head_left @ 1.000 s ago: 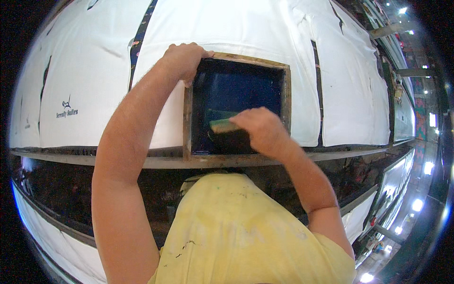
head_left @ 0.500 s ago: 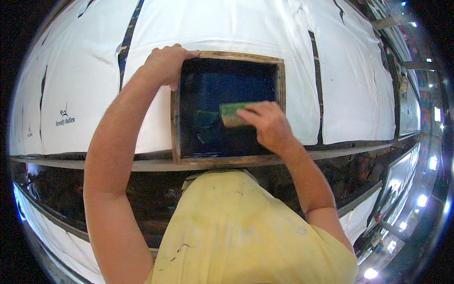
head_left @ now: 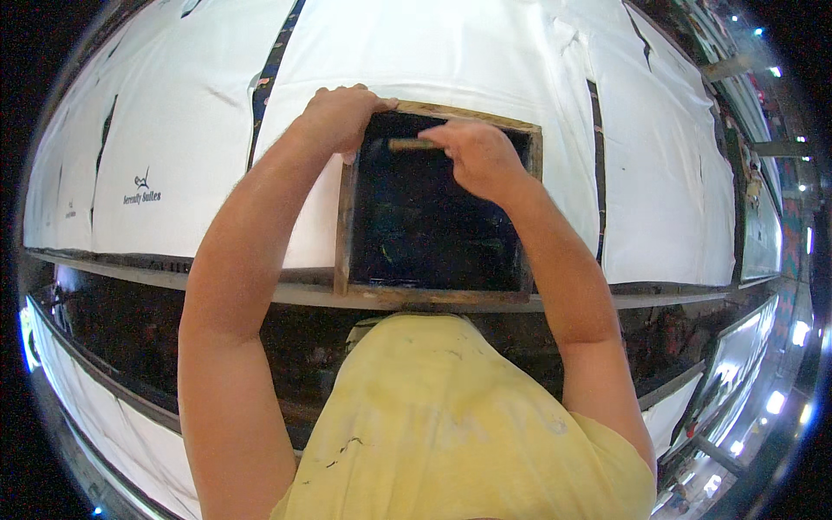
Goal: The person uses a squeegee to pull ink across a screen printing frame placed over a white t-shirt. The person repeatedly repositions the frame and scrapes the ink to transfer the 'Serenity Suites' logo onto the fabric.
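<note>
A wood-framed printing screen (head_left: 345,234) with a dark mesh lies on a white cloth (head_left: 416,48). My left hand (head_left: 340,119) grips the screen's far left corner, its fingers over the wooden edge. Inside the frame, near its far side, my right hand (head_left: 481,158) is closed on a squeegee (head_left: 414,145). Only a thin brownish edge of the squeegee shows past my fingers. Whether its blade touches the mesh I cannot tell.
More white cloths (head_left: 663,182) lie side by side along the long table, with dark gaps between them. The left cloth (head_left: 186,165) bears a small dark printed mark. A table rail (head_left: 130,263) runs along the near edge. Another row of white cloths (head_left: 121,433) lies at lower left.
My right hand has moved the squeegee away from me, from the middle of the screen to its far side, and tilted it. My left hand keeps its hold on the corner.
</note>
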Motion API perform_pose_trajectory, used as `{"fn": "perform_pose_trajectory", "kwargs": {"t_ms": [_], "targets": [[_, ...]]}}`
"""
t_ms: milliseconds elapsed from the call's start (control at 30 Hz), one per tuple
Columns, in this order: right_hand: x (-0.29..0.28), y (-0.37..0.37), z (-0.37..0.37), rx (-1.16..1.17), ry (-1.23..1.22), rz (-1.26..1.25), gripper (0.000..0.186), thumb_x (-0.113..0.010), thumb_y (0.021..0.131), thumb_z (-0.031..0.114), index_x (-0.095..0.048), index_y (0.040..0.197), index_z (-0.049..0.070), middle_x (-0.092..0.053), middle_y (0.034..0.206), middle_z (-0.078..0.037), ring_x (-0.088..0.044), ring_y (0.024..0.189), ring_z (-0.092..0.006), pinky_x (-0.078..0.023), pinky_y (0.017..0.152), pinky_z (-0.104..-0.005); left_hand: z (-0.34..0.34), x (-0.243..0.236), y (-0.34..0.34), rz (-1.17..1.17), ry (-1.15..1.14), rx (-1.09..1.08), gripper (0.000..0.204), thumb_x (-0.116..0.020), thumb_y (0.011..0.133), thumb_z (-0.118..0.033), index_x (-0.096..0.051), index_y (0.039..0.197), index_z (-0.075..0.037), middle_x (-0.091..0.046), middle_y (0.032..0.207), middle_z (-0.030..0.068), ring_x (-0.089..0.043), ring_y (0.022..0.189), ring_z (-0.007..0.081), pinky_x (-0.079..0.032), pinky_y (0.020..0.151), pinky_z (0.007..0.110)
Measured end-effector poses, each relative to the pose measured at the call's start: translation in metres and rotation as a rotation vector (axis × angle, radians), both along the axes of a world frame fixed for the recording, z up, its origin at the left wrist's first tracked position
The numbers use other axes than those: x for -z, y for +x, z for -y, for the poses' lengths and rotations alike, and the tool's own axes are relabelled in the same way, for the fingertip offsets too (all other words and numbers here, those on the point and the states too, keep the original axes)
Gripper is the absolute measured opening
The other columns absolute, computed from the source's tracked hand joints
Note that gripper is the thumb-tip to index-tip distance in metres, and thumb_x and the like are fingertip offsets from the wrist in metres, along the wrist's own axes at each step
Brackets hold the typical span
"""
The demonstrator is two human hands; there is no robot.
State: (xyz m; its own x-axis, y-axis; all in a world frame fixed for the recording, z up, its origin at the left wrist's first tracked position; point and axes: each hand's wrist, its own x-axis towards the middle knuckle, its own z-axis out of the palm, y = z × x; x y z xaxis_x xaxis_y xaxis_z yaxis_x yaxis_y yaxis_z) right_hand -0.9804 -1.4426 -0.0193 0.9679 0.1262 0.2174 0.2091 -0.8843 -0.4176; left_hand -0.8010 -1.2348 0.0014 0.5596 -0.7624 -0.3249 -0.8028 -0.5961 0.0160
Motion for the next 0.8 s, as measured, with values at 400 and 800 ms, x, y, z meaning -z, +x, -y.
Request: {"fn": "perform_pose_trajectory", "kwargs": {"t_ms": [400,800], "targets": [[0.002,-0.111,-0.086,-0.081,-0.036,-0.001,0.048,-0.071,0.083,-0.004,-0.082,0.128,0.009,-0.081,0.117,-0.015,-0.074,0.108,-0.0358,-0.056,0.095,-0.0488,-0.002,-0.002,-0.004,-0.012,0.031,0.005,0.129,-0.109,0.054,-0.007,-0.058,0.168,-0.038,-0.075,0.141,0.0133,-0.077,0.128,0.0350,-0.064,0.107,0.051],[-0.005,0.017,-0.007,0.022,-0.073,-0.103,0.045,-0.069,0.088,0.000,-0.081,0.129,0.013,-0.081,0.117,-0.015,-0.076,0.114,-0.0409,-0.061,0.103,-0.0542,0.002,0.000,-0.003,0.018,0.021,-0.031,0.107,-0.099,0.074,-0.007,-0.060,0.167,-0.041,-0.077,0.137,0.0104,-0.078,0.126,0.0338,-0.063,0.106,0.051]]}}
